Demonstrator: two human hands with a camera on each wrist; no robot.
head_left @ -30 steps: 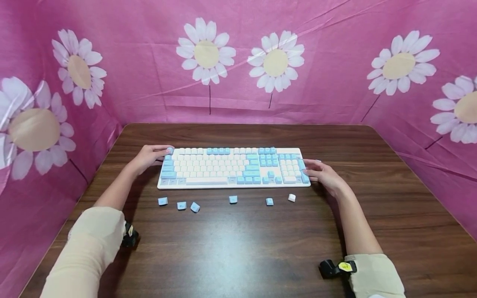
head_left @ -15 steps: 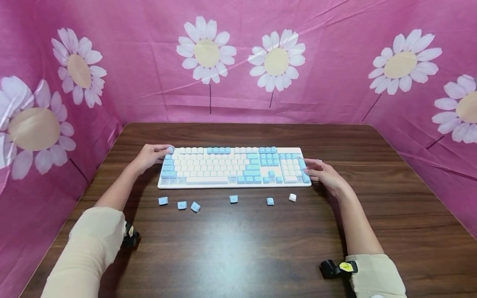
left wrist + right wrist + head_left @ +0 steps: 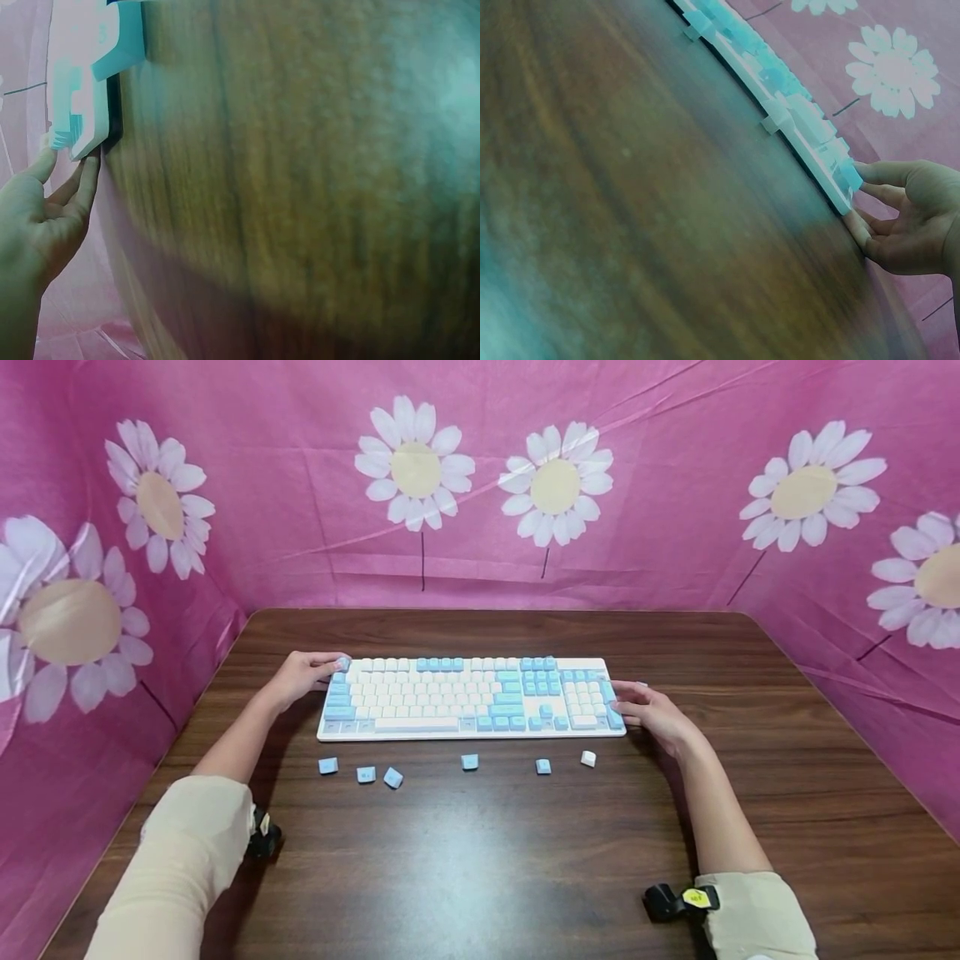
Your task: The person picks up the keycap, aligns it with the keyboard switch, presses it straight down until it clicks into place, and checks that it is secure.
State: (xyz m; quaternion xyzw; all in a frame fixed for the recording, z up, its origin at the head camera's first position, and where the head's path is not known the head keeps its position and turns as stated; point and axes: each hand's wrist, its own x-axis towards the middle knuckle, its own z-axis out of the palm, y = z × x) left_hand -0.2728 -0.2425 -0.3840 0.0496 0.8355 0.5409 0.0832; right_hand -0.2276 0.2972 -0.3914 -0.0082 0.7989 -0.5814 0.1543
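A white and light-blue keyboard [image 3: 420,700] lies crosswise on the brown wooden table [image 3: 480,860]. At its upper left corner, my left hand [image 3: 298,678] grips the edge; the left wrist view has one digit over the blue keys and the other fingers at the underside. On the opposite end, my right hand [image 3: 660,717] holds the right edge beside the number pad, its fingertips [image 3: 864,232] against the side. Pale, keyless-looking spots show in the bottom row. Several loose keycaps lie in front: a blue keycap [image 3: 469,762] near the middle and a white keycap [image 3: 588,759] at right.
More blue keycaps lie at left, including one keycap [image 3: 327,766] near the keyboard's front left corner and a tilted keycap [image 3: 393,777]. A pink cloth [image 3: 480,560] with daisies hangs behind and beside the table. Black wrist cameras [image 3: 663,903] sit near the sleeves.
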